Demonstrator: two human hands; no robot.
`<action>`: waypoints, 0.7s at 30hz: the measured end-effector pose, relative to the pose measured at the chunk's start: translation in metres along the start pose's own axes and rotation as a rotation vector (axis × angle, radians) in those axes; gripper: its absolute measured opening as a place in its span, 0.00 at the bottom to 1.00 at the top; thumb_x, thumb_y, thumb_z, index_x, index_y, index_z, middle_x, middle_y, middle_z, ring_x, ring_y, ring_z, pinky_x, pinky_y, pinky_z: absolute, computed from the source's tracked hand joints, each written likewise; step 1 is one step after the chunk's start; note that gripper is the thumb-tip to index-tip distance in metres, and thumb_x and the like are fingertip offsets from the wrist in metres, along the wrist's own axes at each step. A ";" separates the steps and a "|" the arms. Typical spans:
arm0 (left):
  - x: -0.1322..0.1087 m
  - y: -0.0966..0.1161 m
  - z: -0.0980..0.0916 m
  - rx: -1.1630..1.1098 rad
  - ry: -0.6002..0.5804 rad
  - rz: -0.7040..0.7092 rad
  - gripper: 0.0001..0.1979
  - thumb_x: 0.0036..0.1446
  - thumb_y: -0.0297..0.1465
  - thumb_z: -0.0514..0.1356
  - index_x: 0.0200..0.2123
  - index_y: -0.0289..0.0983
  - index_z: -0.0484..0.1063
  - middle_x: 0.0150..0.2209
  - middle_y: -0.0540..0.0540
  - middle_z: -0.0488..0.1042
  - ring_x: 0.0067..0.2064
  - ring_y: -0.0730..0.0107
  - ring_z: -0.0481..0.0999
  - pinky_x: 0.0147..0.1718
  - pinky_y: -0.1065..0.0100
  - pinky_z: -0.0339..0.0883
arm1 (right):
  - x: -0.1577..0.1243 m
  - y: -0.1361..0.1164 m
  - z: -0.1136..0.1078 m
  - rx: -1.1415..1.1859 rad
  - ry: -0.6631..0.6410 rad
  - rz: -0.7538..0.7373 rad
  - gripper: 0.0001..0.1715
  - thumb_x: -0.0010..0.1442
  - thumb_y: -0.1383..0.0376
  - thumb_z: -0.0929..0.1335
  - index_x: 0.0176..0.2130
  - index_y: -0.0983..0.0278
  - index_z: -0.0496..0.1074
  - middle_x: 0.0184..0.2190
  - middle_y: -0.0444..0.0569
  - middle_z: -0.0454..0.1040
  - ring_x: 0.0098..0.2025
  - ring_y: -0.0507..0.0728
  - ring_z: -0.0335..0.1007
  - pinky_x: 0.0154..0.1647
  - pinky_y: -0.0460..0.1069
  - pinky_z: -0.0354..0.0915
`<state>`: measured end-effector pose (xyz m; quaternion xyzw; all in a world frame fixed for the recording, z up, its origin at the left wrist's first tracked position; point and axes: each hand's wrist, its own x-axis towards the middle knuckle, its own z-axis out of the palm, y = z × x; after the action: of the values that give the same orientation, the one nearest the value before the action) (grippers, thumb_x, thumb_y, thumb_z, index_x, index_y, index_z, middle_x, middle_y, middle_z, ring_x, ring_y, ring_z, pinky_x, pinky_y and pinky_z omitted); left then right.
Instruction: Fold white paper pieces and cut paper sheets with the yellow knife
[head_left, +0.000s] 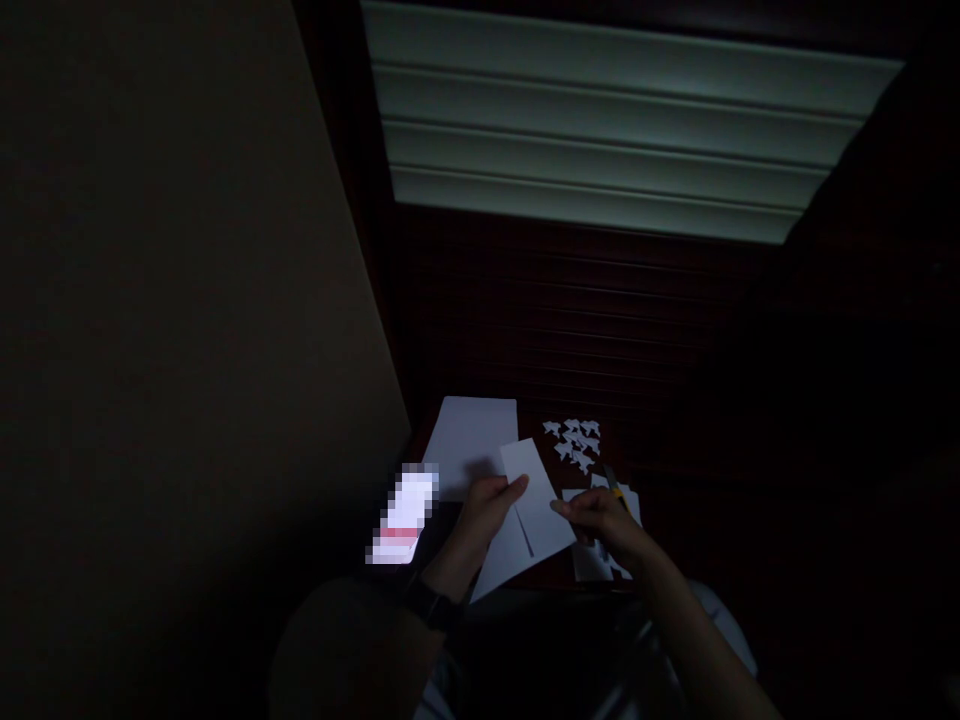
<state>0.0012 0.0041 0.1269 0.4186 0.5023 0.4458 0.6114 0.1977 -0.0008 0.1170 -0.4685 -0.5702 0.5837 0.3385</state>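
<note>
A white sheet of paper (537, 475) is held up between my two hands, with a narrow dark gap running through its lower part. My left hand (487, 505), a dark band on its wrist, is closed on the paper's left side with the thumb on top. My right hand (604, 515) pinches the right edge between thumb and fingers. Just behind the right hand lies a utility knife (616, 490) with a yellow part, over cut white paper (592, 562). Beyond the hands sits a loose pile of small cut paper shapes (576, 440).
A stack or sheet of white paper (472, 430) lies at the small dark table's far left. A bright, pixelated screen (405, 515) glows left of my left hand. A wall (187, 300) rises on the left, and a slatted panel (600, 120) stands ahead. The room is dim.
</note>
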 end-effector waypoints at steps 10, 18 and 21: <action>0.015 -0.011 -0.009 0.034 0.002 -0.124 0.11 0.40 0.33 0.65 0.27 0.31 0.74 0.23 0.46 0.75 0.24 0.67 0.72 0.26 0.69 0.62 | 0.012 0.008 0.005 0.327 0.002 0.337 0.13 0.45 0.60 0.69 0.22 0.69 0.68 0.15 0.45 0.67 0.14 0.44 0.51 0.13 0.41 0.39; 0.022 -0.026 -0.012 0.014 -0.041 -0.149 0.12 0.42 0.34 0.63 0.28 0.31 0.73 0.25 0.45 0.75 0.25 0.68 0.72 0.26 0.69 0.62 | 0.013 0.008 0.007 0.358 0.020 0.392 0.13 0.47 0.60 0.68 0.24 0.69 0.68 0.16 0.45 0.69 0.13 0.44 0.52 0.11 0.40 0.42; 0.021 -0.026 -0.013 0.016 -0.042 -0.160 0.14 0.42 0.35 0.63 0.30 0.31 0.73 0.27 0.44 0.76 0.26 0.66 0.73 0.27 0.69 0.62 | 0.012 0.009 0.007 0.325 -0.026 0.384 0.16 0.48 0.56 0.68 0.26 0.69 0.70 0.19 0.49 0.73 0.13 0.45 0.54 0.11 0.40 0.44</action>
<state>-0.0065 0.0188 0.0945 0.3912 0.5248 0.3828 0.6520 0.1886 0.0069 0.1054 -0.5001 -0.3737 0.7274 0.2848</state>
